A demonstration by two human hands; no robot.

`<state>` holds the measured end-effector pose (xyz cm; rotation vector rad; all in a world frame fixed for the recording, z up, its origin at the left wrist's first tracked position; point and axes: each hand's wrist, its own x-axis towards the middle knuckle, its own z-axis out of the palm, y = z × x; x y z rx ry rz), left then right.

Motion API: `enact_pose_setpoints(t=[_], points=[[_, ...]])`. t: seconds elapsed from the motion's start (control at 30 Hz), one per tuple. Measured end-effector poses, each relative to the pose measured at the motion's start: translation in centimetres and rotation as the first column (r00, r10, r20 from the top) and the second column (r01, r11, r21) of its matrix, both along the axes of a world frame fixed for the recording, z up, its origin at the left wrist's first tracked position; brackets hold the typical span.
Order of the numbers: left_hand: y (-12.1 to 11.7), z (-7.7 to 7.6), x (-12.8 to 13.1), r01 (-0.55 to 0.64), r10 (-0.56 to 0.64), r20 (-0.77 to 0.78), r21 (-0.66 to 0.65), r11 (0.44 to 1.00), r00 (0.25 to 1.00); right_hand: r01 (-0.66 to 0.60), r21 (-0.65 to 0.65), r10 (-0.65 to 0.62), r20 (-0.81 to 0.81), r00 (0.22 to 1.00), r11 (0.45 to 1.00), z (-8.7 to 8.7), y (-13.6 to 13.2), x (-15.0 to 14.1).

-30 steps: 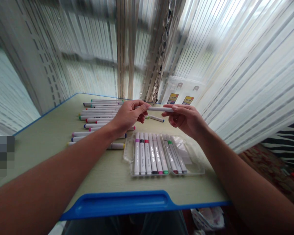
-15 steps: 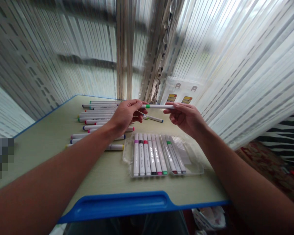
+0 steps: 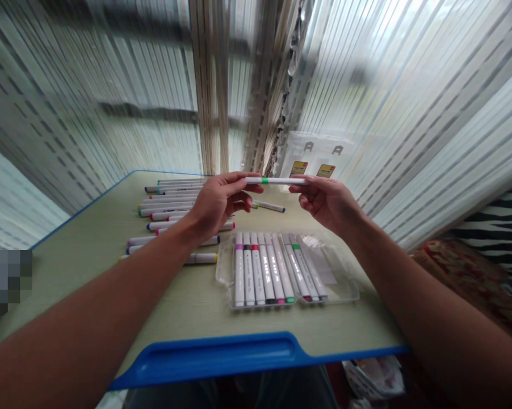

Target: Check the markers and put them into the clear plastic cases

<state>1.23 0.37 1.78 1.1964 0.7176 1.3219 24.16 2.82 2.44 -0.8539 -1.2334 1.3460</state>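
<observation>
One white marker (image 3: 281, 182), long axis crosswise and near level, ends pinched by left hand (image 3: 217, 201) and right hand (image 3: 330, 201), green band (image 3: 264, 180) nearer the left.

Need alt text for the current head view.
A person's left hand and right hand hold a green-banded white marker by its ends above a desk. Closer in, a clear case holds a row of markers; loose markers lie to the left.

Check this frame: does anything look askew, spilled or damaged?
Mildly: the blue-ended marker toward the back of the table lies at a slant, out of line with the roughly parallel markers at left. The left hand, holding a green-banded marker, may hide more there. No spill or damage shows.
</observation>
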Motion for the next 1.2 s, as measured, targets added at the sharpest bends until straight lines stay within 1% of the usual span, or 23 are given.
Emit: enact_pose_setpoints(t=[0.23, 0.37, 0.57, 0.73, 0.87, 0.97, 1.03, 1.2], points=[[-0.1, -0.1, -0.1, 0.053, -0.052, -0.008, 0.053, 0.997, 0.999, 0.022, -0.052, -0.024, -0.042, 0.999, 0.998, 0.1, 0.0, 0.0], [0.0, -0.3, -0.2, 0.048, -0.046, -0.039, 0.060, 0.997, 0.998, 0.039, -0.061, -0.042, -0.059, 0.997, 0.997, 0.0, 0.1, -0.1], [0.2, -0.5, -0.2, -0.013, 0.016, -0.072, 0.051, 0.999, 0.997, 0.033, 0.000, -0.033, -0.037, 0.999, 0.999, -0.2, 0.0, -0.4], [0.3, -0.7, -0.3, -0.060, 0.066, -0.127, 0.055, 0.997, 0.990, -0.032, 0.064, 0.034, -0.022, 0.999, 0.997, -0.5, 0.0, -0.4], [0.3, -0.8, -0.4, -0.075, 0.083, -0.150, 0.063, 0.995, 0.985, -0.064, 0.078, 0.064, -0.005, 0.998, 0.995, -0.7, 0.1, -0.3], [0.3, -0.8, -0.4, -0.083, 0.094, -0.172, 0.068, 0.994, 0.981, -0.063, 0.087, 0.059, 0.046, 0.997, 0.994, -0.9, 0.1, -0.2], [0.2, -0.8, -0.3, -0.082, 0.095, -0.186, 0.078, 0.994, 0.978, -0.067, 0.115, 0.055, 0.101, 0.993, 0.991, -1.0, 0.0, -0.3], [0.2, -1.2, -0.1, -0.065, 0.095, -0.249, 0.127, 0.990, 0.964, -0.114, 0.249, 0.042, 0.277, 0.960, 0.962, -1.2, -0.3, -0.6]])
